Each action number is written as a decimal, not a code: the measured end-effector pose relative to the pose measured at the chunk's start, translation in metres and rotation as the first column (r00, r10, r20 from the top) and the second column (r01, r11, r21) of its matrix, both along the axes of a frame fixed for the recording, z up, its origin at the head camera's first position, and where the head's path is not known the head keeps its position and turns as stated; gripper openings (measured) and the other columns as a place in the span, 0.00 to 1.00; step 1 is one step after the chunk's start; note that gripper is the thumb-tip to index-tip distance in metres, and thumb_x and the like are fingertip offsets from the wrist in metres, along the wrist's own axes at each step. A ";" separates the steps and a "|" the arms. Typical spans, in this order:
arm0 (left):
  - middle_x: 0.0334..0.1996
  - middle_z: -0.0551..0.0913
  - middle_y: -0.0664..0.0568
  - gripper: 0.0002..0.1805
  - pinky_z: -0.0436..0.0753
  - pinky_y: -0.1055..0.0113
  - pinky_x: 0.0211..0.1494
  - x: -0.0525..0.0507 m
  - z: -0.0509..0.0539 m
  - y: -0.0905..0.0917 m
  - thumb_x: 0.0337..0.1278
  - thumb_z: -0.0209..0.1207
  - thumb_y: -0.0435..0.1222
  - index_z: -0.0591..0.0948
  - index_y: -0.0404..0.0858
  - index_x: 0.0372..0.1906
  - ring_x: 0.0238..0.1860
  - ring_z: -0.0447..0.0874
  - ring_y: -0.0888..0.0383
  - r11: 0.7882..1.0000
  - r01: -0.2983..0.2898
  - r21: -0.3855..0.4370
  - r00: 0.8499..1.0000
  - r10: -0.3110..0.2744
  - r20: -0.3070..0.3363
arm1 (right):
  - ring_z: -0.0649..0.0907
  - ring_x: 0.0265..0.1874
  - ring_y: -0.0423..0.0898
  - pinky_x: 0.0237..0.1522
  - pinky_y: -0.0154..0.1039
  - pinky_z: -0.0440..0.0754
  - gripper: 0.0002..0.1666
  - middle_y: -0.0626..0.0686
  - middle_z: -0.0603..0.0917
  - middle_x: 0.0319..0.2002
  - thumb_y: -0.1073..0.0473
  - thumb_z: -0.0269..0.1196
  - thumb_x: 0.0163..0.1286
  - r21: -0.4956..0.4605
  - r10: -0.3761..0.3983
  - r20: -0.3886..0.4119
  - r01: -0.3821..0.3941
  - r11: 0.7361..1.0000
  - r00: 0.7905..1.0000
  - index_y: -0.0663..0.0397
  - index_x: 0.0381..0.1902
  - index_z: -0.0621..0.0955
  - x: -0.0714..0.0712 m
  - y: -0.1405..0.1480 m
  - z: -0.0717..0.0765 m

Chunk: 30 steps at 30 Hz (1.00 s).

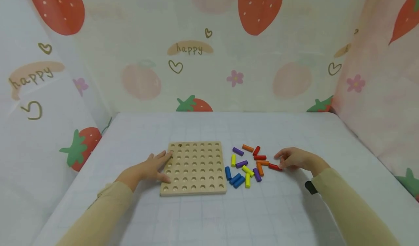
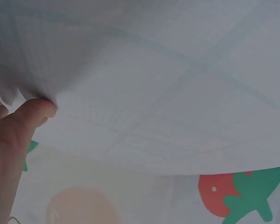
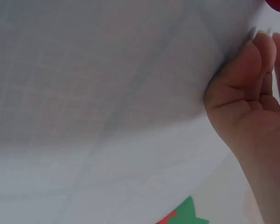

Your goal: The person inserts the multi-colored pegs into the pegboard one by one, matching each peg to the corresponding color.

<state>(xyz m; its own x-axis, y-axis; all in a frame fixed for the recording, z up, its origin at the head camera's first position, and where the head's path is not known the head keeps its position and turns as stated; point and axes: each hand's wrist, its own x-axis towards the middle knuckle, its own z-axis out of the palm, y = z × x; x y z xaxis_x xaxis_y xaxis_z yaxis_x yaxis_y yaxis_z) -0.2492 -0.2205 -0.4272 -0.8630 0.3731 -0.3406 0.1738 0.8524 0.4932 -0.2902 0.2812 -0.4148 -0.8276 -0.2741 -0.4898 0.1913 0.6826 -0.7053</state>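
A square wooden board (image 1: 196, 194) with rows of round holes lies on the table. My left hand (image 1: 147, 169) rests at its left edge, fingers spread over the edge and thumb near the lower left; the left wrist view shows part of this hand (image 2: 11, 140). To the right, my right hand (image 1: 296, 158) has loosely bent fingers, the lower fingertips at the right end of a red peg (image 1: 275, 167). In the right wrist view the right hand (image 3: 256, 98) has red (image 3: 278, 3) just beyond its fingertips; no grip on it shows.
Between the board and my right hand lie loose pegs: blue (image 1: 228, 173), yellow (image 1: 233, 160), purple (image 1: 238, 151), orange (image 1: 247, 148) and other red ones (image 1: 260, 157). A white cloth (image 1: 196, 220) covers the table, and strawberry-print curtains (image 1: 255, 57) stand behind and at both sides.
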 end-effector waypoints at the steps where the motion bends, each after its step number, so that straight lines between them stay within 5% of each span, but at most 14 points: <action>1: 0.75 0.42 0.32 0.59 0.42 0.24 0.63 0.000 0.001 0.000 0.47 0.68 0.56 0.48 0.35 0.77 0.70 0.30 0.23 1.000 -0.005 -0.012 1.000 0.005 0.007 | 0.73 0.32 0.46 0.33 0.36 0.69 0.23 0.50 0.73 0.31 0.64 0.67 0.64 0.008 -0.004 -0.006 0.004 1.000 1.000 0.65 0.56 0.75 -0.001 -0.002 0.000; 16: 0.75 0.45 0.34 0.59 0.43 0.24 0.63 0.005 0.002 -0.002 0.45 0.68 0.56 0.51 0.37 0.77 0.70 0.31 0.23 0.999 -0.023 -0.032 1.000 0.024 0.009 | 0.72 0.33 0.46 0.35 0.38 0.69 0.08 0.49 0.76 0.30 0.59 0.69 0.63 0.135 0.099 -0.109 -0.084 0.987 0.989 0.58 0.34 0.81 0.003 -0.012 -0.004; 30: 0.75 0.45 0.34 0.57 0.41 0.26 0.64 -0.002 0.002 0.000 0.45 0.70 0.53 0.52 0.37 0.77 0.70 0.30 0.24 0.999 -0.034 0.008 0.999 0.033 0.014 | 0.70 0.27 0.44 0.28 0.35 0.66 0.09 0.48 0.72 0.27 0.58 0.65 0.66 0.010 0.041 -0.044 -0.041 0.999 0.998 0.58 0.37 0.79 -0.003 -0.006 0.002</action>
<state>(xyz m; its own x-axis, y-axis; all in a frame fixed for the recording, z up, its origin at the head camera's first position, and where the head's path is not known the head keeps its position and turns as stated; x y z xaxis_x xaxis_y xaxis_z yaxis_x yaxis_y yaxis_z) -0.2514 -0.2201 -0.4257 -0.8704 0.3470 -0.3494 0.1385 0.8534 0.5024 -0.2930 0.2757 -0.4124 -0.8368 -0.3041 -0.4553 0.1315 0.6957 -0.7062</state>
